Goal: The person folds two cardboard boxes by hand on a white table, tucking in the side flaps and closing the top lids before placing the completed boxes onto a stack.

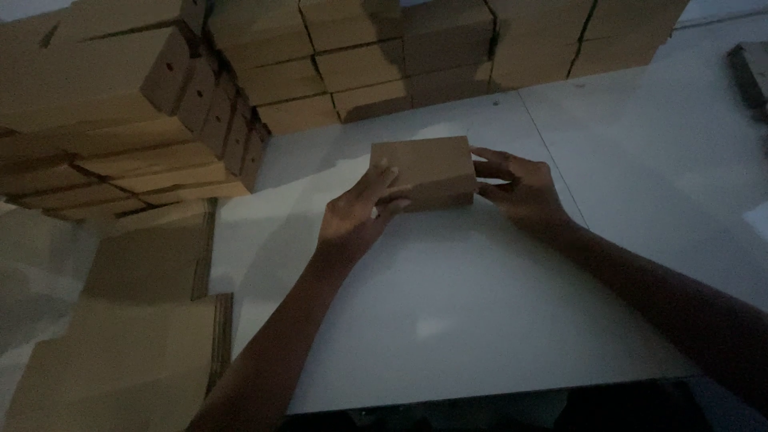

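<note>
Near edge: I see the dark front rim of the white, flat, smooth table top point(480, 320) at 6 o'clock, with both bare forearms coming up over it from below.
Flat stock: at 8 o'clock lie the flattened brown corrugated cardboard sheets point(120, 352), overlapping one another just beside the table's left edge.
Left hand: my left hand point(356, 212) sits just left of centre, fingers stretched up and curled onto the left end of the box, the thumb pressing its near side; it is closed on the box.
Right hand: my right hand point(520, 188) is at 2 o'clock from the left one, fingers wrapped against the box's right end; it grips the same box.
Held box: the small closed brown rectangular cardboard box point(424, 170) is between the two hands, near the middle of the view, a little towards 12 o'clock. It looks as if it rests on the table, its top face tilted slightly; I cannot tell whether the underside touches fully.
Left pile: at 10 o'clock stands the leaning stack of folded brown cardboard boxes with small round holes in their ends point(120, 120), well apart from the held box.
Back row: at 12 o'clock runs the row of stacked brown cardboard boxes point(448, 48) along the far edge of the table.
Far corner: at 2 o'clock a dark flat cardboard piece point(752, 72) shows, partly cut off.
</note>
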